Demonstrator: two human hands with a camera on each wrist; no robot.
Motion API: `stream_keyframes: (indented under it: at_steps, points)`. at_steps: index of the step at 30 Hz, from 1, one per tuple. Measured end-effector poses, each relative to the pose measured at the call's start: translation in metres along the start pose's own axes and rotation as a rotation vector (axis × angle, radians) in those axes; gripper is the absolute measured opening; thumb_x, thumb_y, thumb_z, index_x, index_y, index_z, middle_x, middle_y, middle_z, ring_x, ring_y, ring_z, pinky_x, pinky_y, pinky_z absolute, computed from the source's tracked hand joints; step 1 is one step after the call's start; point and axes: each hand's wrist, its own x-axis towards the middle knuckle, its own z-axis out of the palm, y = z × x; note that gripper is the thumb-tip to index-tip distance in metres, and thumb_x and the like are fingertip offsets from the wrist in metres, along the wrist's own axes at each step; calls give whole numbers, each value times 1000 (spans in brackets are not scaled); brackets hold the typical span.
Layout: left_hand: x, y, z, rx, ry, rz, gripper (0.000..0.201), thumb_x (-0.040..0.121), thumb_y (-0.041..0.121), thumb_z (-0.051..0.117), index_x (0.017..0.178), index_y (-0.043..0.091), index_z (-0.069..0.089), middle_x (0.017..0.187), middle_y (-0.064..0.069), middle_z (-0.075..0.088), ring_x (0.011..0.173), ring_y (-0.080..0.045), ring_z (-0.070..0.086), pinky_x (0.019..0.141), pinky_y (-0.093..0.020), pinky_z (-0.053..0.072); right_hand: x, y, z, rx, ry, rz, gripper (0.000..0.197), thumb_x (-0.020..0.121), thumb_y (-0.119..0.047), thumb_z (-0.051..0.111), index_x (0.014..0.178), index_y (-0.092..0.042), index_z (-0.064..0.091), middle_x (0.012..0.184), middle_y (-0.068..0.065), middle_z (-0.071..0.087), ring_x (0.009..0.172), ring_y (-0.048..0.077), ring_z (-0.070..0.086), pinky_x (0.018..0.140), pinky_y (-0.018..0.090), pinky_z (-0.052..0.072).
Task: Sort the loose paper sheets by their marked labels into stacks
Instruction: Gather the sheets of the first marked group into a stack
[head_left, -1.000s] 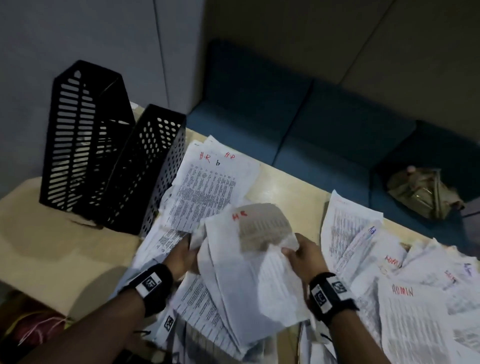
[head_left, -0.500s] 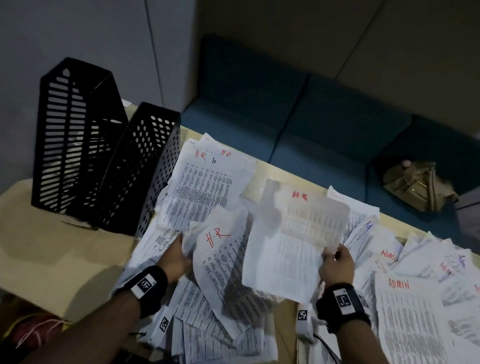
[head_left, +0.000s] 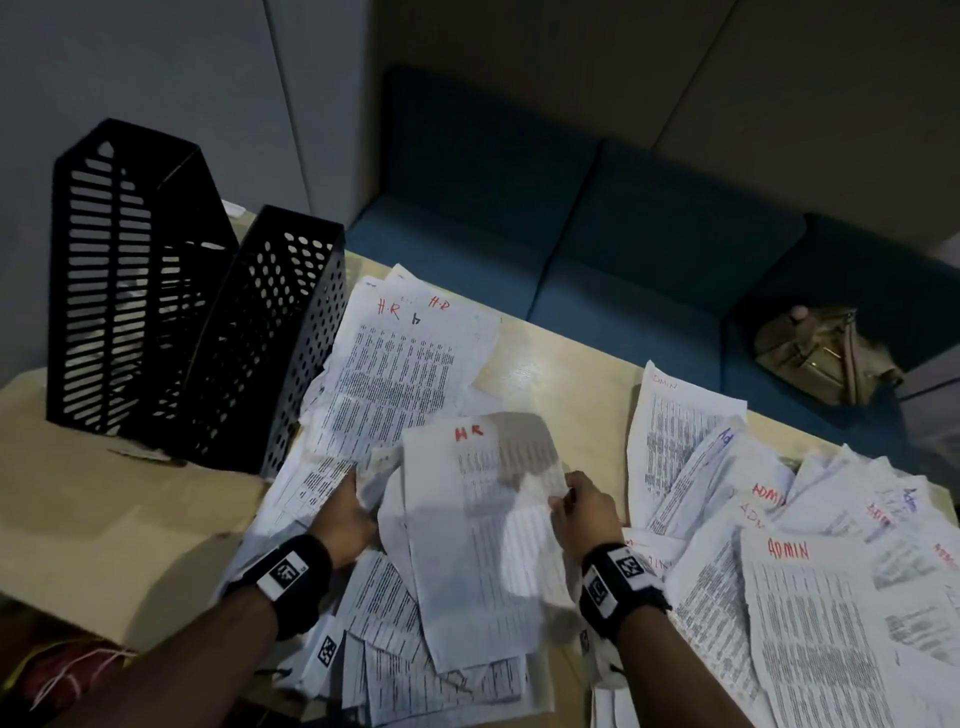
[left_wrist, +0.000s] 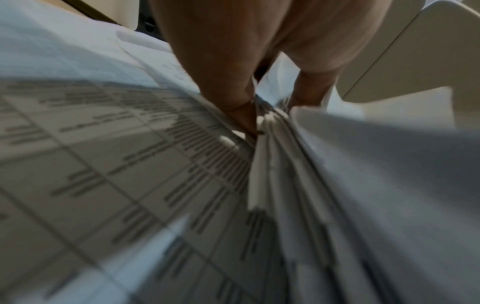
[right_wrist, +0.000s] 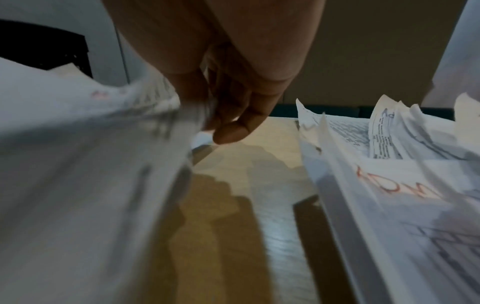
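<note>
Two rough piles exist: HR pile (head_left: 400, 364) far left, ADMIN pile (head_left: 810, 597) right, both untidy. Left hand (head_left: 345, 514) grips a bundle (head_left: 374, 475); right hand (head_left: 584, 512) pinches the HR sheet (head_left: 483, 545) between them, not yet stacked.
</note>
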Motion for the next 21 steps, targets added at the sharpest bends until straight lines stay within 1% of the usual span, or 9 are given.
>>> stream_keyframes:
  at_steps: [2,7,9,11,12,14,16,18,21]
  points:
    - [1,-6,-2,-43,20,-38,71,78,-13,62,124,41,54,108,1,65,96,-24,64,62,-32,59,1,3,-6,110,91,56,21,90,-6,51,110,-8,57,93,12,68,85,30,64,68,26,48]
    - [1,-10,-9,-24,8,-29,70,73,-15,62,125,31,57,102,-5,69,98,-35,67,69,-53,59,-5,38,-27,388,292,402,12,88,3,53,99,4,56,97,22,64,96,34,60,78,31,43]
    - [-2,-6,-7,-108,-7,-81,80,75,-19,60,129,39,47,112,1,65,93,-28,67,66,-47,60,-11,48,-24,324,181,355,7,89,4,51,85,-2,53,82,16,61,90,31,60,76,33,45]
    - [-6,-4,-6,-151,-4,-152,101,74,-17,65,143,43,22,121,8,52,90,-19,62,62,-41,60,-16,50,-15,217,27,232,14,91,0,48,79,-9,47,73,6,56,79,25,56,71,34,46]
    - [-6,-5,-6,-129,-8,-144,105,72,-13,70,146,41,20,127,7,50,94,-20,62,64,-43,60,-19,48,-10,118,-10,162,11,90,-2,48,81,-10,49,77,8,59,77,25,55,70,33,46]
    - [-6,-8,-7,-106,6,-104,90,73,-3,74,142,38,34,129,4,58,109,-25,61,77,-49,59,-19,38,-1,-127,50,8,5,85,-5,57,88,-2,59,93,19,62,84,33,57,73,36,46]
    - [-5,-9,-7,-18,-12,-67,70,81,10,69,139,38,40,127,9,61,122,-22,55,96,-48,51,-13,28,7,-230,68,-71,21,80,-10,64,96,3,63,107,23,61,94,40,57,81,42,47]
    - [-3,-10,-8,-53,1,-90,60,89,30,63,141,40,36,132,9,58,124,-18,53,103,-46,45,-9,14,13,-232,10,-153,32,85,-20,62,111,-1,60,121,18,58,106,37,57,90,41,46]
    - [30,-67,-17,9,31,-87,81,82,49,65,148,38,19,144,6,46,132,-18,46,106,-43,43,-8,-6,16,-73,-150,-106,29,90,-23,57,117,-12,53,111,9,62,97,25,60,82,31,48]
